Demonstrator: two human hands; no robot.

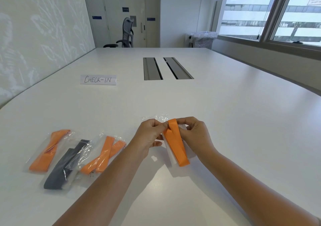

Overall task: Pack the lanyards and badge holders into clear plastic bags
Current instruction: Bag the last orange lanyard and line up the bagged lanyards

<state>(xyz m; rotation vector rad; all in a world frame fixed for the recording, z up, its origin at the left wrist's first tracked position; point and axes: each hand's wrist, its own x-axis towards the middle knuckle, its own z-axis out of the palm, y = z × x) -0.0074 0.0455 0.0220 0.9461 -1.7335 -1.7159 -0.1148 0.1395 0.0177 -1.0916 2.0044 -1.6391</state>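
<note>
Left of the hands [172, 135], three filled bags [69, 158] lie side by side on the counter [243, 121], blocking that side. Beyond the hands a crumpled clear bag [156, 117] lies close; farther off, a paper sign [98, 79] and two cable slots [166, 68]. Right of the hands the counter lies open.

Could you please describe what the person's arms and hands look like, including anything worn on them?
Both forearms are bare, with no sleeves in view. The left hand and right hand wear no gloves, and no rings, watch or bracelets show. The nails look short and unpainted.
</note>
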